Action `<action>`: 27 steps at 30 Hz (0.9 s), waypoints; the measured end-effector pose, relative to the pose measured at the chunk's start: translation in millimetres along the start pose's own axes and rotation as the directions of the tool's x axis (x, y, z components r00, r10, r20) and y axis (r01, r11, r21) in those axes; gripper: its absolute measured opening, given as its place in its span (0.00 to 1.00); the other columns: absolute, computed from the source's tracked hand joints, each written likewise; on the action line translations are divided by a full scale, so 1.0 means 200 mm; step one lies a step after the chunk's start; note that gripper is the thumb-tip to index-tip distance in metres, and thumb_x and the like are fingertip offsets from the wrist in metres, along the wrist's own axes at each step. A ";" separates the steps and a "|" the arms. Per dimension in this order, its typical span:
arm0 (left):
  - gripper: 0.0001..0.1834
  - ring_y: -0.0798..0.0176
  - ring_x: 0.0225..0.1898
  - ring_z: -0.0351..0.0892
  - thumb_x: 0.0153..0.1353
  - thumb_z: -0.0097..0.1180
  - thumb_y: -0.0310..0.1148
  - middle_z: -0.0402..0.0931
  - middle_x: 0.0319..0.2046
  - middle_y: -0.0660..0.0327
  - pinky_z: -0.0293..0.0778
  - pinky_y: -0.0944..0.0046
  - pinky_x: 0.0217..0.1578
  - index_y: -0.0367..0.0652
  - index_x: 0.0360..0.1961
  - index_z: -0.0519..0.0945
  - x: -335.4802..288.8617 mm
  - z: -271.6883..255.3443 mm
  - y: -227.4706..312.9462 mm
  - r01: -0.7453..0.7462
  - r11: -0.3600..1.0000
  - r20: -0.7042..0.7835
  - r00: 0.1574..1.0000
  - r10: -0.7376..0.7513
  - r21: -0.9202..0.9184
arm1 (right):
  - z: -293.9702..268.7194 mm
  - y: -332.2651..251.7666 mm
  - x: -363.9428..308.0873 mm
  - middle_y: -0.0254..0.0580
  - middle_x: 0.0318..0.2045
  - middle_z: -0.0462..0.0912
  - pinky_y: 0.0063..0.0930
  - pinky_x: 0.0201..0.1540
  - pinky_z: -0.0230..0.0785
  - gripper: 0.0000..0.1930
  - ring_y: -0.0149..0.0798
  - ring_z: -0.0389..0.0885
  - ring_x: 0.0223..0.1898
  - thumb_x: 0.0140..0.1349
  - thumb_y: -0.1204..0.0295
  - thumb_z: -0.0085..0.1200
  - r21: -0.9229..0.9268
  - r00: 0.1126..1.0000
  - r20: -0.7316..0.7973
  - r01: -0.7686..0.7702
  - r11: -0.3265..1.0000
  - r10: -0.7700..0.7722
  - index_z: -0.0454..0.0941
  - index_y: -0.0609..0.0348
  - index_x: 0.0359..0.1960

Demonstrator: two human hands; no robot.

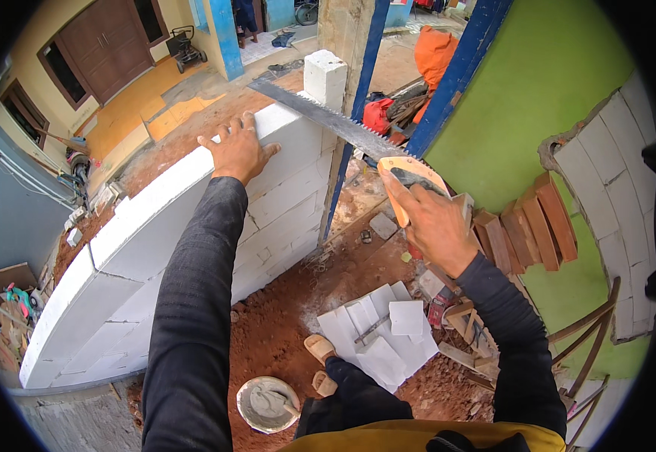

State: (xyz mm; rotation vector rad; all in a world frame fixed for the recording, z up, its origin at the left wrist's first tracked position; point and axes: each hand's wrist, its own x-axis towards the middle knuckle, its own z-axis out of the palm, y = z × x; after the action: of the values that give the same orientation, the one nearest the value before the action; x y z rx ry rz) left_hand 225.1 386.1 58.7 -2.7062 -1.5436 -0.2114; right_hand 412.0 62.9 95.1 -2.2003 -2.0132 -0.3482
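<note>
My right hand (437,233) is closed round the wooden handle of a handsaw (328,117). The saw's long grey blade reaches up and left across the end of a white block wall (275,211), its toothed edge toward the far side. My left hand (240,151) lies with fingers spread on the wall's top edge, left of the blade, and holds nothing. Just past the blade, a small white block piece (325,75) stands upright against the concrete post (343,34). Whether the teeth touch any block cannot be made out.
By my sandalled feet are a bucket of grey mortar (267,404) and white block pieces (405,318) on a sheet. Reddish boards (546,218) lean on the green wall (554,68). A blue frame (456,83) rises beyond the saw. Another person's legs (245,19) show far off.
</note>
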 end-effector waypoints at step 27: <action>0.52 0.36 0.76 0.64 0.64 0.65 0.66 0.69 0.74 0.46 0.45 0.15 0.72 0.49 0.80 0.63 0.02 -0.01 0.01 0.007 1.000 -0.008 1.000 -0.006 0.025 | 0.23 -0.06 0.26 0.43 0.35 0.76 0.43 0.36 0.79 0.47 0.46 0.84 0.35 0.54 0.79 0.64 -0.037 0.997 -0.075 -0.003 0.999 0.000 0.65 0.36 0.79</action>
State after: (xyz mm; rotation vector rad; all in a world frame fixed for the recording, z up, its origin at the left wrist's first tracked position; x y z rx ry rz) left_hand 227.4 388.2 61.5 -2.6789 -1.5427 -0.2010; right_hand 407.4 126.6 63.9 -2.1752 -1.9818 -0.4645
